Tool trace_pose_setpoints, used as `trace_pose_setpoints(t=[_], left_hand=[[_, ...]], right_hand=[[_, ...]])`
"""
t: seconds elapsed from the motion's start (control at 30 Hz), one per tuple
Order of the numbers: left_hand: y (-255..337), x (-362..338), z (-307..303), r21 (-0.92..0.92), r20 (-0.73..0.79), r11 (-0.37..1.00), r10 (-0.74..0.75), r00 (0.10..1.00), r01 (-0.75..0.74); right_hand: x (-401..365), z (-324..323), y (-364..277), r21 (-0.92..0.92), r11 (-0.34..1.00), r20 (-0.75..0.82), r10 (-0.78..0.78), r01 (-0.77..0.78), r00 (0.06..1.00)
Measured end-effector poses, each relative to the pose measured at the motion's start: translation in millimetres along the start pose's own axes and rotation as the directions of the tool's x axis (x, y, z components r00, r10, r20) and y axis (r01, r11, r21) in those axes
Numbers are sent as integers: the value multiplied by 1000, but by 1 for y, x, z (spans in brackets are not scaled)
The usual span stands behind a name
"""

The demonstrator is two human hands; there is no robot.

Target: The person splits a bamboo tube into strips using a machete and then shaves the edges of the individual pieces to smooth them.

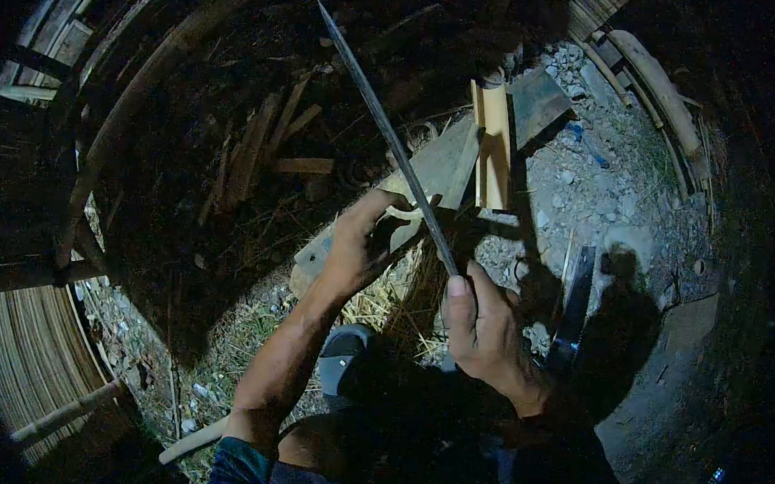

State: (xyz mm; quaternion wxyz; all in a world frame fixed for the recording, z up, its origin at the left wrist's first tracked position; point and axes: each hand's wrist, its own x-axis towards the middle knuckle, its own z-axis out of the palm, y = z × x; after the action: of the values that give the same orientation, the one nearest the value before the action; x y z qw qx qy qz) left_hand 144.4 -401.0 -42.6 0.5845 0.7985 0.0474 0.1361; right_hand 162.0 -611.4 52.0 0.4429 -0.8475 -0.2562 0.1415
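A long, thin, dark tool with a pointed tip (381,117) slants from the upper left down to my right hand (488,335), whose fingers and thumb are closed round its lower end. My left hand (357,240) is curled round a pale, thin curved piece (411,213), which lies against the tool's shaft. Below both hands runs a flat wooden board (435,170). On the board's far part a pale, channel-shaped length (495,147) stands out, lit brightly.
A saw-like blade (574,304) lies on the right. Wood scraps (257,147) lie at the upper left, shavings (375,307) below my hands. A blue object (595,151) rests on the gravel (613,197). A sandal (343,354) shows under me. A slatted panel (35,355) is at lower left.
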Motion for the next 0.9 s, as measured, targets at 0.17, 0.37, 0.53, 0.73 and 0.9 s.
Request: trace_pose_setpoints(t=[0.17, 0.37, 0.53, 0.73, 0.9], left_hand=[[13, 2, -1, 75, -6, 996, 44, 999, -44], [20, 4, 0, -54, 12, 982, -182, 983, 183], [34, -6, -15, -190, 21, 905, -384, 923, 381], [67, 9, -22, 346, -279, 910, 331, 902, -227], [107, 37, -19, 690, -13, 622, 522, 853, -371]], right_hand=[[0, -5, -4, 12, 1000, 40, 11, -12, 999], [11, -4, -10, -94, 995, 97, 45, -36, 994], [10, -1, -15, 23, 992, -42, -124, 125, 991], [31, 17, 6, -7, 992, -62, -126, 126, 990], [9, -2, -5, -115, 986, 46, -115, 119, 992]])
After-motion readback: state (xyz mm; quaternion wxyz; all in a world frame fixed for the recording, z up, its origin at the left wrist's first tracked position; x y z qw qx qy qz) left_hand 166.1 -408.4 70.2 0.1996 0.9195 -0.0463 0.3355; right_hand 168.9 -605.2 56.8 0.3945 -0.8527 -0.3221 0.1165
